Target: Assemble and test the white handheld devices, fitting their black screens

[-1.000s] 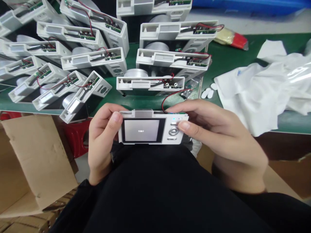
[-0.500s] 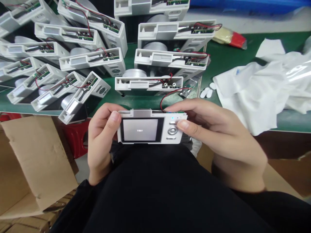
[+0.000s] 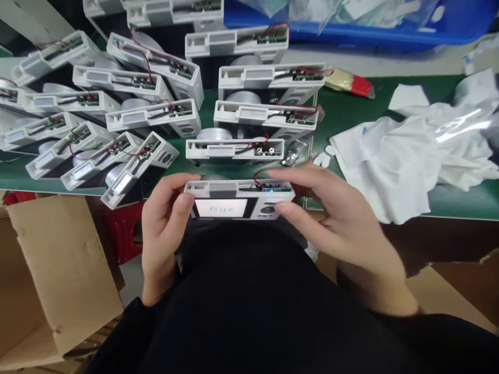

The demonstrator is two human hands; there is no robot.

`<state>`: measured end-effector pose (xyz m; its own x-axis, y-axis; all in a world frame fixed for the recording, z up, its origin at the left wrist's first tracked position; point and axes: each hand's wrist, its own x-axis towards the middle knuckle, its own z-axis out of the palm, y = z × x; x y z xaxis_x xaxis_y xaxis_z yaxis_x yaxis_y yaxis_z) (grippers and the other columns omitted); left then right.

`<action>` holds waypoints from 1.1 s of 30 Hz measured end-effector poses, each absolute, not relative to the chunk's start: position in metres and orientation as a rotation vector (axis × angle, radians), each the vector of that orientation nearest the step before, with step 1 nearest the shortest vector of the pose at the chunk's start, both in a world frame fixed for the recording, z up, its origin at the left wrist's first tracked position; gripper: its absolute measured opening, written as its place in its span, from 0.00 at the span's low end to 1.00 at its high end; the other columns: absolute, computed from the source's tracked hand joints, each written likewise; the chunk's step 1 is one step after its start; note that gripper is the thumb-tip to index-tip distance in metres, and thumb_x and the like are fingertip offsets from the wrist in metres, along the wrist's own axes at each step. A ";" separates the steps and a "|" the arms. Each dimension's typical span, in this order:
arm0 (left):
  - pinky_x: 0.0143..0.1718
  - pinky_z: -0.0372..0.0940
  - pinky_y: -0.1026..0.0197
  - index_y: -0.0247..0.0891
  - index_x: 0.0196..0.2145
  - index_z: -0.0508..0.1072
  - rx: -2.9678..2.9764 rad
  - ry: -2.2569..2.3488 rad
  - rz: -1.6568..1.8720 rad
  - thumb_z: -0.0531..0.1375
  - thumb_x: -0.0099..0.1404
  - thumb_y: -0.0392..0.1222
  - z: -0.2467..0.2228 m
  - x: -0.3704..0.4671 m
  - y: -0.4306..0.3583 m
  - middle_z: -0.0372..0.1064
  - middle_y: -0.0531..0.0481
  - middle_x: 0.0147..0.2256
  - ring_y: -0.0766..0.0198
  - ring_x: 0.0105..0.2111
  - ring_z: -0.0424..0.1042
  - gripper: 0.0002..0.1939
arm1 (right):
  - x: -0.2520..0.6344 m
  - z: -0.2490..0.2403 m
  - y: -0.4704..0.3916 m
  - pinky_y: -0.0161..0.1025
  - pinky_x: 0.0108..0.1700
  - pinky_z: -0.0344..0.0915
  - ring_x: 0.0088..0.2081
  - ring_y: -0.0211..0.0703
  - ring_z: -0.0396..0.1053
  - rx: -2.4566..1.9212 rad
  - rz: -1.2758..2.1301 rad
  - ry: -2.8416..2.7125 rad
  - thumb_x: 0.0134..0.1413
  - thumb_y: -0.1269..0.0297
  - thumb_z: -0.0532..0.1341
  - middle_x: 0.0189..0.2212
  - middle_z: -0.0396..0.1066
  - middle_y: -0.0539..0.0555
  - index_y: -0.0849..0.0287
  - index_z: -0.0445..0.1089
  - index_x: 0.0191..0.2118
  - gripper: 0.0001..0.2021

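Just above my lap is a white digital camera (image 3: 237,189) with an uncovered top. A red wire and a green circuit board show at its right end, beside a small blue light. Its lit screen (image 3: 221,209) reads "Bye". My left hand (image 3: 166,223) is closed around the left end, thumb at the near face and fingers behind. At the right end, my right hand (image 3: 331,218) has its thumb by the round button and its index finger over the top rear edge. Its other fingertips are hidden.
Several similar open-topped white cameras (image 3: 249,113) stand on the green table (image 3: 351,111). White cloths (image 3: 397,156), small white oval pieces (image 3: 323,158) and a red-and-beige packet (image 3: 351,83) lie right. A blue tray (image 3: 351,34) is behind; a cardboard box (image 3: 66,270) stands at lower left.
The camera has tilted, so more of its open top shows. Its screen went from a pale picture with small text to "Bye". My view has shifted, bringing more of the blue tray in.
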<state>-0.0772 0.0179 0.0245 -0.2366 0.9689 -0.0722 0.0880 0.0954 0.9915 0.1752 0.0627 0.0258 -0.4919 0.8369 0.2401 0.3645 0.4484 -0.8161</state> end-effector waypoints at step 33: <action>0.44 0.79 0.56 0.45 0.61 0.71 1.988 1.664 1.146 0.66 0.72 0.50 -0.010 -0.106 0.031 0.73 0.41 0.55 0.51 0.55 0.77 0.23 | 0.161 -0.019 0.072 0.44 0.33 0.76 0.35 0.50 0.78 -1.125 0.453 -1.973 0.66 0.60 0.66 0.38 0.78 0.55 0.53 0.65 0.62 0.22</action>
